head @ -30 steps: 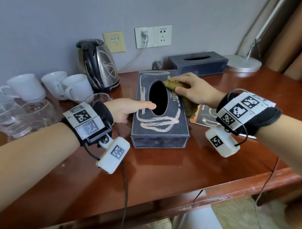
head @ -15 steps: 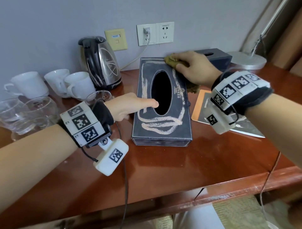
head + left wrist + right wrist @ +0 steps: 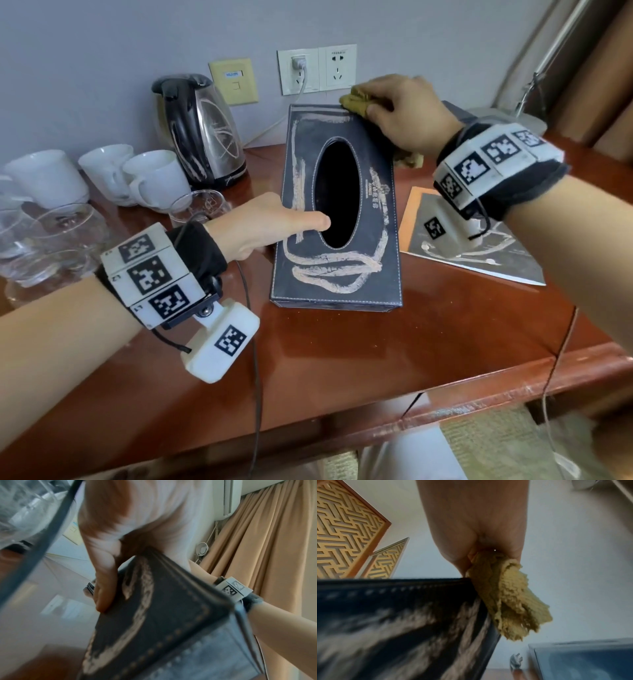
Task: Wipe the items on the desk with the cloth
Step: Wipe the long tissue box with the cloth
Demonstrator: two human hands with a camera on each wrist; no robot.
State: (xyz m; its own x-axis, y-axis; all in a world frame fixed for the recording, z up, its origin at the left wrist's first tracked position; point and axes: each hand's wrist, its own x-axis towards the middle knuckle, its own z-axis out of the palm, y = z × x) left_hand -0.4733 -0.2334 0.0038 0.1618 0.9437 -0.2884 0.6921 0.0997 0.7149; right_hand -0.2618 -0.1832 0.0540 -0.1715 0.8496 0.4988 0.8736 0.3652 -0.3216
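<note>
Far left of the worktop: drinking glasses and three white cups, then the kettle, plugged into the wall socket.

My left hand steadies the dark tissue box. The thumb lies straight across the lid toward the oval opening. The left wrist view shows the fingers wrapped down the box's left side. The box appears raised at its far end, leaning toward me; I cannot tell how much of its base still touches the worktop.

My right hand has its fingers curled round the bunched yellow-green cloth, pressing it on the box's far right corner. A loose tail of cloth hangs down the right side of the box, clear in the right wrist view.

Right of the box: a booklet lying flat, and a second dark box behind my right hand, mostly hidden.

Risks, as I judge them:
- A hard stroke at the far edge could pivot the box out of the left grip, toward the kettle or the glasses.
- The hanging tail could drag the booklet.
- Only the lid looks attended to. The box sides, cups, glasses and kettle seem not yet wiped.
</note>
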